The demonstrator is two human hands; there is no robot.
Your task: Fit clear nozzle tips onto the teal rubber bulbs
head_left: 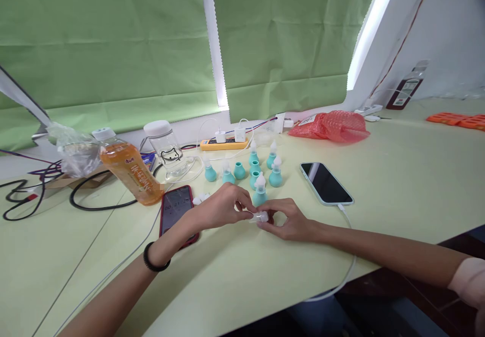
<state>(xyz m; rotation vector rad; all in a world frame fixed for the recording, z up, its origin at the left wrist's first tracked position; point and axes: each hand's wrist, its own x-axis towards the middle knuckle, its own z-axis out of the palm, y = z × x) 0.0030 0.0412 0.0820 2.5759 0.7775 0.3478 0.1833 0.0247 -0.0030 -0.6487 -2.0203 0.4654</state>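
A small clear plastic nozzle [260,217] is pinched between my two hands, just above the table. The fingertips of my left hand [223,206] close on its left end, and my right hand [290,221] grips the other end between thumb and fingers. Right behind them stands a teal squeeze bulb [259,197] with a clear tip on top. Several more such bulbs are grouped farther back; some carry clear tips, while others, such as the bare teal bulb [239,171], show an open neck. Small whitish clear pieces [200,198] lie partly hidden behind my left wrist.
A red-cased phone [176,208] showing a timer lies under my left forearm. Another phone [328,184] charges at right, its cable running beneath my right arm. An orange drink bottle [131,167], a clear jar [166,147], a yellow power strip [223,144] and red bubble wrap [331,126] stand behind.
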